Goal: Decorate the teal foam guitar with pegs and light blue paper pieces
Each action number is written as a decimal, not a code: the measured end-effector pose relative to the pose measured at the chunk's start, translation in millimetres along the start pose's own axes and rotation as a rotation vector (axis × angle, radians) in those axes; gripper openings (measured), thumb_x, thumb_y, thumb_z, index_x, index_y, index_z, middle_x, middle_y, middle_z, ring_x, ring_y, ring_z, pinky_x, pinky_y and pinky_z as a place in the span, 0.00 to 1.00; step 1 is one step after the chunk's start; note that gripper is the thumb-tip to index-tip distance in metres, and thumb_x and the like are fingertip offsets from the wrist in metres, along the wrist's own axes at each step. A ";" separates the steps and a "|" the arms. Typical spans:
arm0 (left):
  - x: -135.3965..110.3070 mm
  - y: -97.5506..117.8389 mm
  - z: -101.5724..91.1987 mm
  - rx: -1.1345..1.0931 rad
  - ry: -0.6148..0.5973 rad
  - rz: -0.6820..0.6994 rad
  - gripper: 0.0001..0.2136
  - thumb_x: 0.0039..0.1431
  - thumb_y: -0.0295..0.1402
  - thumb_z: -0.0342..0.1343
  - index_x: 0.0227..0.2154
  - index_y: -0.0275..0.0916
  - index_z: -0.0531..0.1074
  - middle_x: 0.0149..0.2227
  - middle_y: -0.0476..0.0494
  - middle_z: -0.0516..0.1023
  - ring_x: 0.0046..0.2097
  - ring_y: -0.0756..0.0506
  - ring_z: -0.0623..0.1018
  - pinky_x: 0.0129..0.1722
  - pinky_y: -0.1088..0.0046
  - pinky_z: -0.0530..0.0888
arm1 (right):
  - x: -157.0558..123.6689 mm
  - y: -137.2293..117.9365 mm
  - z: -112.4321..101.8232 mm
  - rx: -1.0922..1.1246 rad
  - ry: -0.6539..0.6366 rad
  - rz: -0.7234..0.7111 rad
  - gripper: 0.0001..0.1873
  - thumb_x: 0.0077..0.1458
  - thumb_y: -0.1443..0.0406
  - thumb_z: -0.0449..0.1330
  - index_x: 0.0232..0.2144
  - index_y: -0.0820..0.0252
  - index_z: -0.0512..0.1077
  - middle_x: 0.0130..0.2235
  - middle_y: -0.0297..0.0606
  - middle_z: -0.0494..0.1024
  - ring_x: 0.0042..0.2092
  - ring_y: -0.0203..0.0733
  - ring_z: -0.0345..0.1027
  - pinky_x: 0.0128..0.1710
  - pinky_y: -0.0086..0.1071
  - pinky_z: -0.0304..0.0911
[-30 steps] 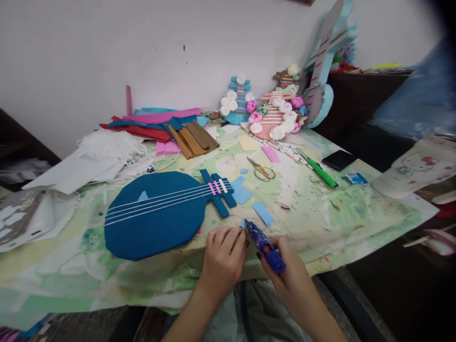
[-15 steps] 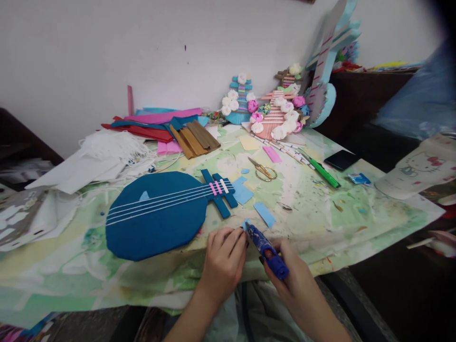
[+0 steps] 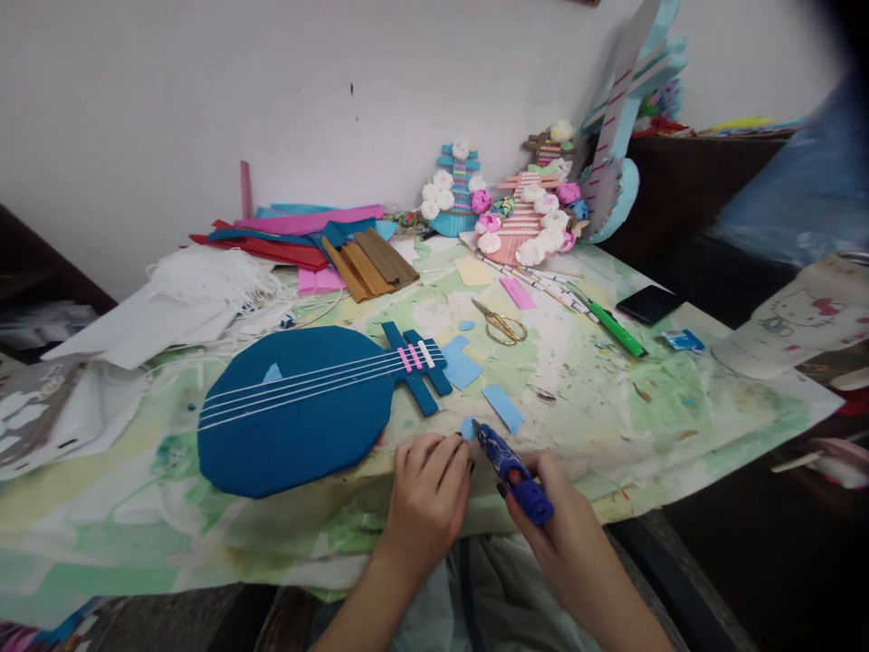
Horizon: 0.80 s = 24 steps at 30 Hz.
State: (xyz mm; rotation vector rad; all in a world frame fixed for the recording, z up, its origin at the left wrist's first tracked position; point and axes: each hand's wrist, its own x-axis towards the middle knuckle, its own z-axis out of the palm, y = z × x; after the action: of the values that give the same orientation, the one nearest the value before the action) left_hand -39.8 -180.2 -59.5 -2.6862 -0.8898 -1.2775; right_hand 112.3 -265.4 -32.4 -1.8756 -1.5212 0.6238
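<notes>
My right hand (image 3: 560,507) is wrapped round a blue glue gun (image 3: 512,475), its nozzle pointing up and left. Just left of the nozzle tip is a small light-blue paper piece (image 3: 468,428). My left hand (image 3: 431,480) has its fingers bent together, the fingertips pinching at the near edge of that piece. To the left lies a dark-blue lute-shaped craft (image 3: 305,444) with white strings, pink and white strips at its neck, and a light-blue scrap (image 3: 272,373) on its body. Light-blue paper scraps (image 3: 502,409) lie beyond the glue gun.
Gold-handled scissors (image 3: 506,328), a green utility knife (image 3: 617,329) and a black phone (image 3: 650,305) lie farther back. A white bottle (image 3: 791,321) stands at the right. Folded coloured paper (image 3: 370,263) and white string (image 3: 217,281) are heaped back left; flower-trimmed crafts (image 3: 526,217) lean on the wall.
The glue gun has shifted slightly right, so its nozzle has drawn off the small light-blue piece. My left hand stays nearly in place.
</notes>
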 end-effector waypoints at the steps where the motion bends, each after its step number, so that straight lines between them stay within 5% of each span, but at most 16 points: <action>1: 0.1 0.1 -0.1 0.001 0.000 -0.001 0.12 0.56 0.23 0.54 0.44 0.34 0.72 0.42 0.37 0.78 0.43 0.39 0.73 0.42 0.59 0.69 | 0.9 -0.5 0.5 -0.005 0.006 0.005 0.05 0.54 0.69 0.50 0.35 0.56 0.58 0.30 0.36 0.72 0.29 0.43 0.66 0.28 0.31 0.57; 24: 1.3 -0.7 1.5 0.022 0.023 0.010 0.12 0.55 0.22 0.55 0.43 0.32 0.72 0.38 0.36 0.76 0.42 0.39 0.71 0.41 0.59 0.68 | -3.5 1.8 -6.1 0.009 -0.041 0.038 0.07 0.54 0.68 0.50 0.37 0.56 0.58 0.30 0.36 0.72 0.30 0.44 0.66 0.29 0.32 0.56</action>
State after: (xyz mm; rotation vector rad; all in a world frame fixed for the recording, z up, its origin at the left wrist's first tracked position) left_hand -38.5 -178.6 -59.7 -2.6506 -0.8819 -1.2862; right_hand 117.0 -270.1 -29.7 -1.8989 -1.5091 0.6889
